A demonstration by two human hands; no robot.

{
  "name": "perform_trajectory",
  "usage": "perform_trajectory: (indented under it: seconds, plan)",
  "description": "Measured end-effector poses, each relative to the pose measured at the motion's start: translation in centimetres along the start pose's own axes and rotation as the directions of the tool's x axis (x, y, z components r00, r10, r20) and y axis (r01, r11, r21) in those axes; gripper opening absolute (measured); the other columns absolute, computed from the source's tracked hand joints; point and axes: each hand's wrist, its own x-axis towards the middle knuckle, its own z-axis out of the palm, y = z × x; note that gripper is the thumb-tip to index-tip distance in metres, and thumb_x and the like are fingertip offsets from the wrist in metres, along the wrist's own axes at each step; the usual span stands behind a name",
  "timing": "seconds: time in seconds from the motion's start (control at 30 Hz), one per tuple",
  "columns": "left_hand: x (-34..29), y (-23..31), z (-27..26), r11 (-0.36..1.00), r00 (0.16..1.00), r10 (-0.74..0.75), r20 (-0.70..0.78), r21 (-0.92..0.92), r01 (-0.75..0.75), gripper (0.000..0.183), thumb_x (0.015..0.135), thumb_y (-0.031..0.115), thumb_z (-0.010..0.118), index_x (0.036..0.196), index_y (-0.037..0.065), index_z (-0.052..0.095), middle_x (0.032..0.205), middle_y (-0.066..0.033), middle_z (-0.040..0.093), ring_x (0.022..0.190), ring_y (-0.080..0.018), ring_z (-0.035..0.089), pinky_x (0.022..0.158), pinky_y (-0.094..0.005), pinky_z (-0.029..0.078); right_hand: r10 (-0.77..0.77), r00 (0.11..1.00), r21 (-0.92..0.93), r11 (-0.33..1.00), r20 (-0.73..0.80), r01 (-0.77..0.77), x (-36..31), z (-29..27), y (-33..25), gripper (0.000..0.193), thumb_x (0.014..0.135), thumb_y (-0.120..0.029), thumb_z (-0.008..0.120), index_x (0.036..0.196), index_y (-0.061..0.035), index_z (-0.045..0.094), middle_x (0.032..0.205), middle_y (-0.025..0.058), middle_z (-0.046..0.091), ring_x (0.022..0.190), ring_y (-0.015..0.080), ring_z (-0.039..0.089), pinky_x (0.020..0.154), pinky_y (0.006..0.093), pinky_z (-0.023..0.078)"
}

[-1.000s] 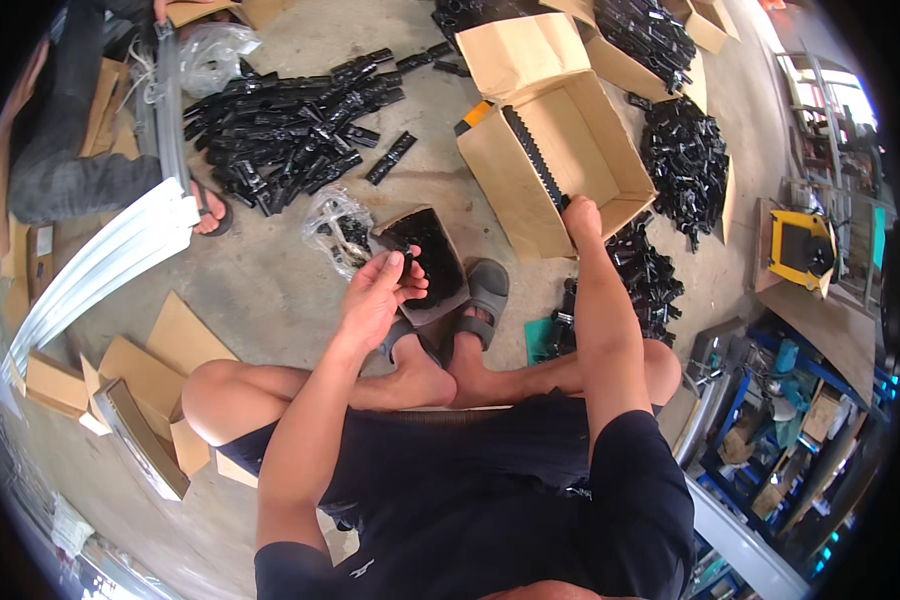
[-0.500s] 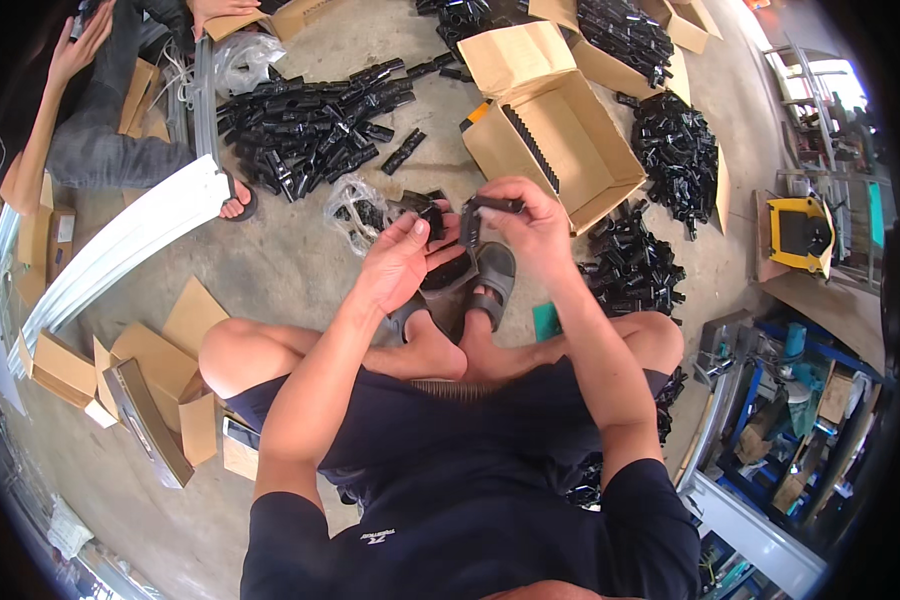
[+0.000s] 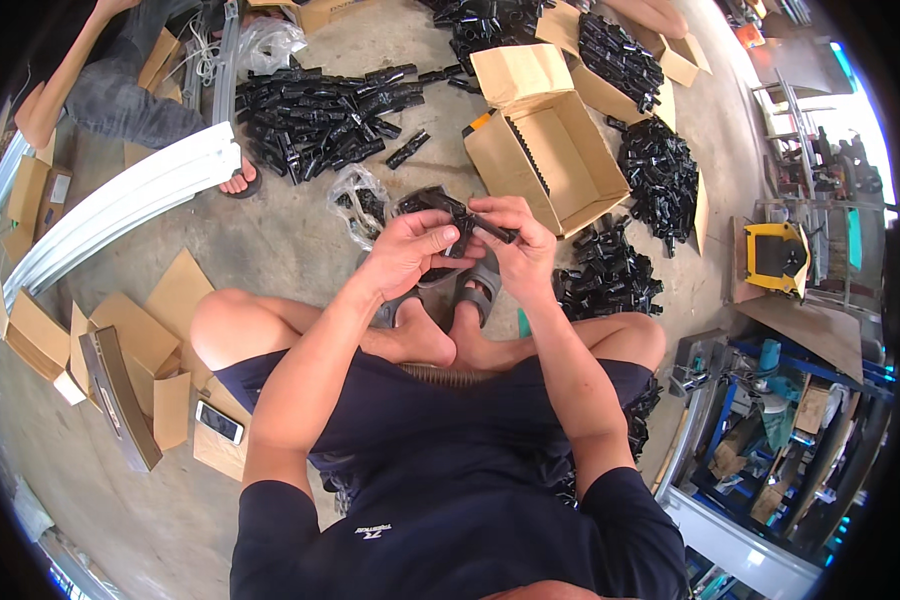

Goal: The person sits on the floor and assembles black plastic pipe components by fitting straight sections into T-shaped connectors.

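Observation:
In front of my shins both hands meet around black plastic parts. My left hand is closed on a small black plastic piece, thumb on its near side. My right hand grips a short black tube-like part, its end against the left hand's piece. The fingers hide how the two join. Just beyond my hands, above my sandals, is a dark container or bag of black pieces, partly covered. Beside it lies a clear plastic bag with small black parts inside.
A loose pile of black parts lies far left. An open cardboard box stands ahead right, with more black heaps beyond. White curved strips and a co-worker's leg are at left. A phone lies on cardboard.
My hands have come together: the right hand's tube-like part has moved left and down against the left hand's piece. The left fingers have closed. The view has shifted slightly.

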Motion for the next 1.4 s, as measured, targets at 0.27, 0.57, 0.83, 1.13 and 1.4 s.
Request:
perform_trajectory:
  seconds: [0.27, 0.57, 0.83, 1.13, 1.4]
  plan:
    - [-0.2, -0.8, 2.1, 0.88, 0.974, 0.165, -0.157, 0.469, -0.073, 0.033, 0.094, 0.008, 0.073, 0.124, 0.001, 0.06, 0.11, -0.0125, 0.074, 0.098, -0.0148, 0.069, 0.086, -0.0304, 0.057, 0.297, 0.947, 0.262, 0.911, 0.125, -0.32, -1.6, -2.5, -1.9, 0.043, 0.093, -0.008, 0.073, 0.135, -0.0024, 0.063, 0.116, 0.0115, 0.069, 0.104, 0.0149, 0.064, 0.088, 0.0302, 0.053]
    - [-0.5, -2.9, 1.5, 0.754, 0.976, 0.112, -0.186, 0.656, 0.039, 0.035, 0.091, 0.004, 0.075, 0.123, -0.005, 0.065, 0.111, -0.0105, 0.075, 0.1, -0.0111, 0.068, 0.087, -0.0277, 0.056, 0.511, 0.847, 0.153, 0.834, 0.145, -0.53, -4.2, -2.1, 1.0, 0.037, 0.098, -0.008, 0.068, 0.133, 0.0015, 0.062, 0.101, 0.0013, 0.069, 0.084, 0.0052, 0.059, 0.07, 0.0209, 0.049]
    - [0.1, -2.1, 0.2, 0.764, 0.944, 0.18, -0.278, 0.644, 0.044, 0.041, 0.091, 0.0, 0.074, 0.13, -0.008, 0.063, 0.118, -0.0123, 0.073, 0.104, -0.0141, 0.068, 0.092, -0.0273, 0.056, 0.582, 0.811, 0.174, 0.795, 0.053, -0.581, -2.6, 0.0, 1.1, 0.036, 0.097, -0.004, 0.068, 0.132, 0.0038, 0.062, 0.112, 0.0049, 0.071, 0.098, 0.009, 0.064, 0.085, 0.0241, 0.053]
    - [0.7, -1.1, -0.7, 0.749, 0.909, 0.253, -0.331, 0.662, 0.033, 0.047, 0.089, 0.002, 0.078, 0.132, -0.009, 0.062, 0.124, -0.0153, 0.071, 0.109, -0.016, 0.067, 0.097, -0.0287, 0.054, 0.431, 0.897, 0.038, 0.899, 0.096, -0.436, -0.3, 0.4, 3.7, 0.043, 0.092, -0.005, 0.074, 0.133, 0.0026, 0.062, 0.113, 0.0081, 0.071, 0.102, 0.0107, 0.065, 0.09, 0.0261, 0.053]
    - [1.1, -1.5, -2.2, 0.83, 0.904, 0.225, -0.363, 0.557, 0.017, 0.047, 0.088, 0.005, 0.079, 0.13, -0.008, 0.063, 0.119, -0.0157, 0.073, 0.105, -0.0144, 0.068, 0.092, -0.028, 0.056, 0.427, 0.898, 0.051, 0.9, 0.103, -0.433, 0.8, 1.0, 4.5, 0.044, 0.095, -0.006, 0.071, 0.136, 0.0021, 0.06, 0.115, 0.008, 0.07, 0.104, 0.0116, 0.064, 0.092, 0.0264, 0.052]
